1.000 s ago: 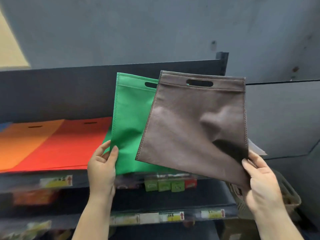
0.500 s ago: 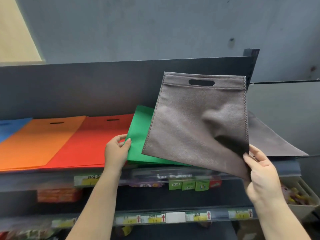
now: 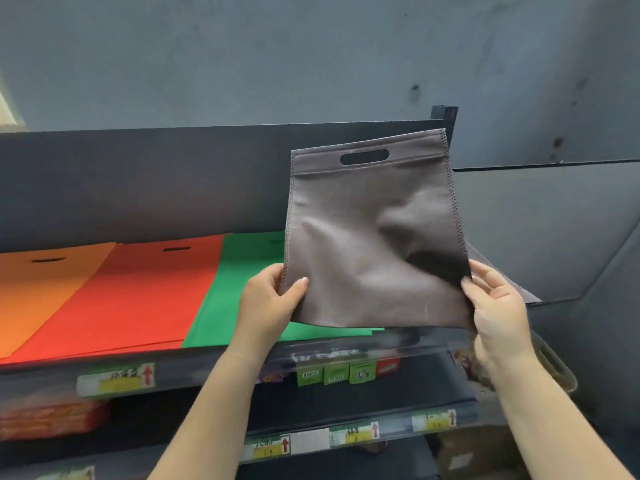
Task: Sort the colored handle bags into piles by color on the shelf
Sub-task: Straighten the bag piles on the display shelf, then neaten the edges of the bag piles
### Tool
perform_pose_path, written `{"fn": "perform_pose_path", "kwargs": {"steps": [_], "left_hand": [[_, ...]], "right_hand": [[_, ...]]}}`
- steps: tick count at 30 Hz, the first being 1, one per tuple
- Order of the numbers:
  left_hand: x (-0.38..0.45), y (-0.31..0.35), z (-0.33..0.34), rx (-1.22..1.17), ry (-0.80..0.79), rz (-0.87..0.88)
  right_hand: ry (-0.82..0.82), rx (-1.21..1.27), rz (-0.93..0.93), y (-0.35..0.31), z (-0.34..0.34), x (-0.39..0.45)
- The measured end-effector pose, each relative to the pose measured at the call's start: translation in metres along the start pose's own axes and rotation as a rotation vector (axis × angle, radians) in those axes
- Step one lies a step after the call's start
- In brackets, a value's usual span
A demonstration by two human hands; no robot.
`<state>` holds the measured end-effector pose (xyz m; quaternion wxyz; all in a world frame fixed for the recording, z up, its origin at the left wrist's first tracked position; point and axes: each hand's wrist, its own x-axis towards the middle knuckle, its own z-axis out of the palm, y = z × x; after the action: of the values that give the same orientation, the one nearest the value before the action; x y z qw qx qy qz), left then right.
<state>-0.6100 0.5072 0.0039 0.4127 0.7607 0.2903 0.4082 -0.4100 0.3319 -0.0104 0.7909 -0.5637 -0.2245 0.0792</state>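
On the shelf point(image 3: 207, 358) at nine o'clock lie our orange point(image 3: 45, 289), red point(image 3: 138, 292) and green point(image 3: 242, 289) piles; left hand point(image 3: 270, 306) and right hand point(image 3: 498, 313) pinch the grey bag point(image 3: 374, 244), not yet placed.

The green bag point(image 3: 242, 289), a second ago held up in the left hand point(image 3: 268, 306), now lies flat on the shelf point(image 3: 207, 362) just beside the red pile point(image 3: 138, 292), near the shelf's front edge. That hand has let it go and now pinches the brown bag's point(image 3: 374, 237) lower left edge, so both hands hold it upright
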Motion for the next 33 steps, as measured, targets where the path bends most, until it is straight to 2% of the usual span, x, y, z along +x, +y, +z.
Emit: {"fn": "perform_pose_path", "kwargs": {"steps": [8, 11, 13, 16, 19, 23, 28, 33], "left_hand": [[0.027, 0.013, 0.087, 0.302, -0.071, 0.089], [0.034, 0.012, 0.111, 0.494, -0.144, 0.041], [0.037, 0.012, 0.123, 0.709, -0.19, 0.014], [0.038, 0.015, 0.133, 0.922, -0.137, 0.016], [0.033, 0.027, 0.148, 0.857, -0.092, 0.131], [0.027, 0.06, 0.191, 0.855, -0.146, 0.338], [0.023, 0.1, 0.271, 0.903, -0.262, 0.498], [0.011, 0.144, 0.368, 0.833, -0.367, 0.631]], "right_hand": [[0.052, -0.503, -0.216, -0.009, -0.06, 0.077], [0.067, -0.678, -0.194, 0.0, -0.072, 0.099], [0.025, -0.815, -0.137, 0.004, -0.078, 0.11], [-0.03, -0.936, -0.118, 0.002, -0.088, 0.118], [-0.018, -0.966, -0.235, -0.011, -0.107, 0.116], [-0.101, -1.16, -0.367, -0.031, -0.148, 0.105], [-0.139, -1.542, -0.339, -0.061, -0.225, 0.102], [0.007, -1.8, -0.27, -0.102, -0.325, 0.097]]}}
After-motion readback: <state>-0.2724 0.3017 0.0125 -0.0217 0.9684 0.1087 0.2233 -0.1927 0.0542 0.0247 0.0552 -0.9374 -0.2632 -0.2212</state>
